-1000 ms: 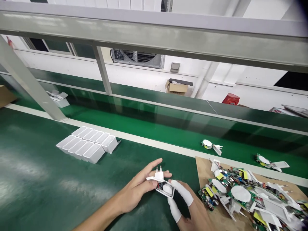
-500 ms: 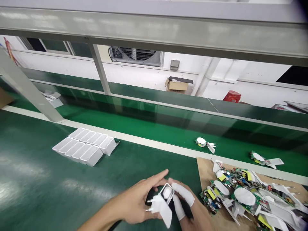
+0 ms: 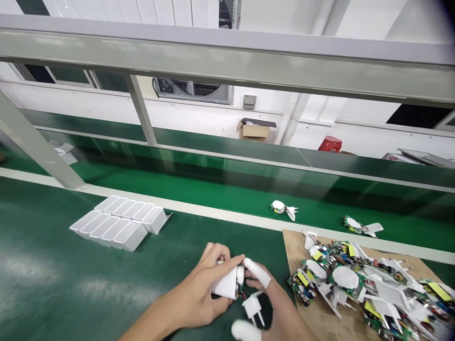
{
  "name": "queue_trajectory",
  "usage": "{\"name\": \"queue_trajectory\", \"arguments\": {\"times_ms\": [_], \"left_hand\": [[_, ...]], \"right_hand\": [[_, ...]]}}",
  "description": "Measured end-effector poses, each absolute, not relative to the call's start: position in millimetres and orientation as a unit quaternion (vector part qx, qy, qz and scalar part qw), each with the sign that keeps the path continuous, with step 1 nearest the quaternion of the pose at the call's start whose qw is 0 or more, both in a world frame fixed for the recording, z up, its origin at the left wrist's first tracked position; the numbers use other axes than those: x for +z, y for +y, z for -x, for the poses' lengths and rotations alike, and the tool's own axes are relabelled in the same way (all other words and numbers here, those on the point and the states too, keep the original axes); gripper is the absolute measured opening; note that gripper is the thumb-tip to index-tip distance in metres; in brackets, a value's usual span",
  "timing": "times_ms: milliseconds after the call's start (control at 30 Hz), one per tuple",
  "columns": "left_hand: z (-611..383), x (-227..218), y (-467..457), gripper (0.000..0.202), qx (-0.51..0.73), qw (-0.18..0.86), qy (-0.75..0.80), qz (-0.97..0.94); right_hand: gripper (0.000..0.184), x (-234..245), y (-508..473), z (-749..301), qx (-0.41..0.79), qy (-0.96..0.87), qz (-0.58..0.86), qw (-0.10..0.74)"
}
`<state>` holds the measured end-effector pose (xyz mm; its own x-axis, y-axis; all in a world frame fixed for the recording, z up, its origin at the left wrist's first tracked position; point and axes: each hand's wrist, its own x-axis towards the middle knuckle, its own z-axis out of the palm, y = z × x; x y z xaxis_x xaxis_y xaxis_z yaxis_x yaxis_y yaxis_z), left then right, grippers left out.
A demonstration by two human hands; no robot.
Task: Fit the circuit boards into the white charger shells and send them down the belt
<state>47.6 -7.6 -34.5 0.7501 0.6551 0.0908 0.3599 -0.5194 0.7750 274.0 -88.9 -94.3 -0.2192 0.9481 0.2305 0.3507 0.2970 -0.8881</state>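
Low in the middle of the head view, my left hand [image 3: 194, 296] is wrapped round a white plastic charger housing [image 3: 225, 284]. A circuit board [image 3: 241, 280] with a white round pad sticks out of the housing's right-hand end. From it a white two-pin plug cap [image 3: 251, 307] hangs on thin wires, pins pointing down. My right hand [image 3: 275, 296], with white finger covers on the index finger and thumb, is just right of the housing. Its index tip is by the board's end; the thumb is spread away below, beside the cap.
White empty housings [image 3: 117, 225] stand in two rows at left. At right, a pile of circuit boards with plug caps [image 3: 355, 279] lies on a cardboard sheet [image 3: 295, 246]. Two more boards lie on the green belt [image 3: 213, 189] behind a pale rail [image 3: 227, 215]. A post [image 3: 39, 147] rises at left.
The housing has turned on its side in my left hand. My right thumb has moved away from it, and the plug cap has swung to its right. The view has shifted a little.
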Motion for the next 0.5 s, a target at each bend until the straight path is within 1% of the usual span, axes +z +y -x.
{"name": "queue_trajectory", "arguments": {"times_ms": [133, 200, 333, 400, 500], "left_hand": [[-47.4, -32.9, -6.0, 0.088, 0.166, 0.420, 0.300, -0.840], [-47.5, -29.3, -5.5, 0.083, 0.150, 0.433, 0.306, -0.835], [-46.9, -20.1, -5.4, 0.070, 0.111, 0.436, 0.312, -0.837], [-43.0, -17.3, -2.5, 0.068, 0.105, 0.422, 0.325, -0.840], [-29.3, -16.9, 8.1, 0.073, 0.112, 0.396, 0.367, -0.834]], "right_hand": [[0.079, -96.4, -85.5, -270.2, 0.228, -0.751, 0.488, 0.383], [0.076, -87.8, -84.5, -270.2, 0.195, -0.768, 0.482, 0.373], [0.073, -69.2, -85.0, -272.2, 0.219, -0.769, 0.493, 0.343], [0.071, -68.2, -85.7, -274.5, 0.234, -0.751, 0.504, 0.357], [0.067, -75.0, -86.0, -280.5, 0.267, -0.699, 0.528, 0.402]]}}
